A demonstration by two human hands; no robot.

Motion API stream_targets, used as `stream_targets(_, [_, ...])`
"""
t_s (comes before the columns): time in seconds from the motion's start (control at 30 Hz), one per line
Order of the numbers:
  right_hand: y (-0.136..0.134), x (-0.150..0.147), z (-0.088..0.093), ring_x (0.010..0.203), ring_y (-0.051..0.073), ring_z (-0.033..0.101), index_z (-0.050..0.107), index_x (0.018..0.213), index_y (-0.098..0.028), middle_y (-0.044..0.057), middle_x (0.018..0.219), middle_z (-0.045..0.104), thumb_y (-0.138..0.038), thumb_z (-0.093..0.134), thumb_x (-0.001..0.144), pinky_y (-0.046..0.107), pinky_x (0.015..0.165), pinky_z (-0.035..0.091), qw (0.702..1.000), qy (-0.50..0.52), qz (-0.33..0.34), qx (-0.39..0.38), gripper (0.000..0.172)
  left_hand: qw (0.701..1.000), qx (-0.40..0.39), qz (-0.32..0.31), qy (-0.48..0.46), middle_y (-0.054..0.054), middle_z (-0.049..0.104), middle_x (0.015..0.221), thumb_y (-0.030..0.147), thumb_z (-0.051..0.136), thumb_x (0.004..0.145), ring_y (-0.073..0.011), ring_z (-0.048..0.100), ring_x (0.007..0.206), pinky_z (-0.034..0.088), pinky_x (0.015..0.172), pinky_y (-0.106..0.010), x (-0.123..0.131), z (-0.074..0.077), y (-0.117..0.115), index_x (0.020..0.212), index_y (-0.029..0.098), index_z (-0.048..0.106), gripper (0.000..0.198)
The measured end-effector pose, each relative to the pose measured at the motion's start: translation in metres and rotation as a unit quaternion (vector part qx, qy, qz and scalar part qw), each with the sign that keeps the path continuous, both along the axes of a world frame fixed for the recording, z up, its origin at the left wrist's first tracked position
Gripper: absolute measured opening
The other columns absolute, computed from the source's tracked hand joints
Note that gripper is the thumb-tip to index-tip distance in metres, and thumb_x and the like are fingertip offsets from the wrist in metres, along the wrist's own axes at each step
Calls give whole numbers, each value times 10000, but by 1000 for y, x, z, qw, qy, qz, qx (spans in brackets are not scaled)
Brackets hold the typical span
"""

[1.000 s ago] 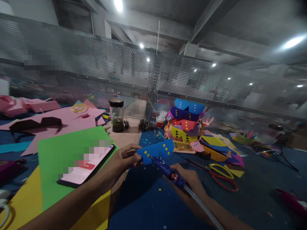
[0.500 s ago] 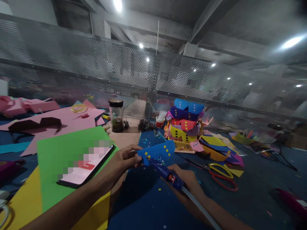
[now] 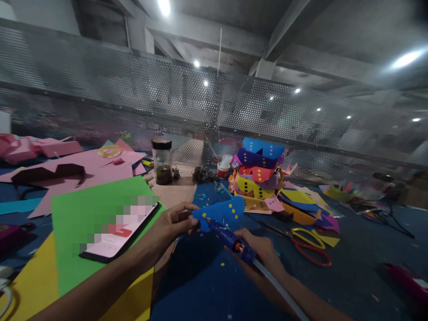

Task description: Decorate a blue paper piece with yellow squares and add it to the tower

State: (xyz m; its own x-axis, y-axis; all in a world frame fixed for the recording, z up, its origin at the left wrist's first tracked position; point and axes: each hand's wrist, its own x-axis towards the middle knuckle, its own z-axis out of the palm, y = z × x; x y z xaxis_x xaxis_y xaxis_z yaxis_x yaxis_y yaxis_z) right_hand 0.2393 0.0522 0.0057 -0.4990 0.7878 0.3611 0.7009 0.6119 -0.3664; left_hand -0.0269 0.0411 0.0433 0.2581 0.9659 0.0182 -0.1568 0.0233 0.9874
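Around the view's centre, the dark blue surface (image 3: 200, 285) spreads at six o'clock, the green sheet (image 3: 100, 200) lies at eight, and a pile of coloured paper pieces (image 3: 254, 188) stands between three and four. At five o'clock the right hand (image 3: 260, 246) wraps the blue glue gun (image 3: 230, 238); at seven the left hand (image 3: 174, 223) pinches the blue paper piece (image 3: 220, 211), held near six. The nozzle (image 3: 207, 220) points at one yellow square (image 3: 204, 215) on it; contact is unclear.
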Motion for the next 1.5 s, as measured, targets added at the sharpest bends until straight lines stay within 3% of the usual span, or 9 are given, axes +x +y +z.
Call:
stream_targets(0.17, [10, 5, -7, 555, 123, 662, 664, 927, -253, -48, 666, 706, -272, 597, 730, 144, 487, 426, 1000, -11, 12, -3, 209, 1000, 2, -2, 1, -11, 643, 814, 242, 697, 788, -130, 554, 740, 405, 688, -241, -1, -1, 1, 1006, 193, 602, 242])
stream_targets(0.4, [2, 1, -8, 546, 120, 664, 662, 931, -246, -59, 627, 688, -303, 599, 751, 148, 511, 435, 1000, 10, 4, 19, 199, 1000, 2, 2, -2, -7, 648, 794, 239, 698, 785, -126, 549, 725, 397, 671, -234, 1, -3, 4, 1013, 195, 595, 254])
stream_targets(0.53, [0, -1, -6, 574, 135, 671, 664, 939, -239, -41, 656, 702, -286, 579, 753, 164, 528, 444, 1000, 1, -18, 5, 209, 1000, -4, 0, -7, -4, 645, 778, 229, 698, 780, -128, 550, 714, 394, 665, -237, 0, -3, 4, 1011, 193, 585, 260])
stream_targets(0.73, [3, 1, -3, 556, 126, 657, 658, 942, -248, -50, 645, 691, -260, 574, 730, 158, 508, 429, 1000, -4, 10, 1, 228, 1000, 2, -1, -2, 1, 637, 767, 237, 691, 786, -132, 547, 720, 396, 673, -245, 1, -1, 2, 1009, 197, 584, 251])
stream_targets(0.97, [-10, -5, 6, 579, 138, 659, 652, 939, -240, -34, 660, 695, -277, 554, 773, 177, 554, 451, 998, 9, -52, 24, 197, 1000, 2, -1, -9, 3, 631, 747, 231, 699, 776, -123, 535, 694, 384, 649, -235, 2, -1, 3, 995, 187, 590, 247])
stream_targets(1.13, [-4, -2, 5, 559, 135, 657, 666, 903, -239, -38, 645, 697, -274, 571, 744, 164, 519, 438, 1000, -5, -11, -20, 189, 1000, 3, -2, -10, 3, 633, 750, 229, 696, 776, -127, 540, 700, 390, 658, -239, 2, 1, 3, 995, 190, 596, 244])
stream_targets(1.33, [-12, -5, 10, 585, 139, 662, 651, 926, -239, -32, 670, 702, -278, 550, 787, 178, 572, 455, 999, 13, -41, 19, 176, 1000, -1, 3, -6, 0, 644, 755, 247, 704, 769, -134, 556, 703, 400, 665, -243, 1, 0, 1, 990, 200, 612, 244])
stream_targets(1.5, [-16, -7, 17, 568, 136, 648, 638, 888, -244, -43, 654, 689, -244, 570, 759, 175, 545, 437, 1000, 13, -26, 4, 146, 1000, -3, 6, -6, -14, 667, 795, 255, 713, 759, -143, 575, 718, 412, 672, -250, 1, 0, 2, 991, 205, 623, 253])
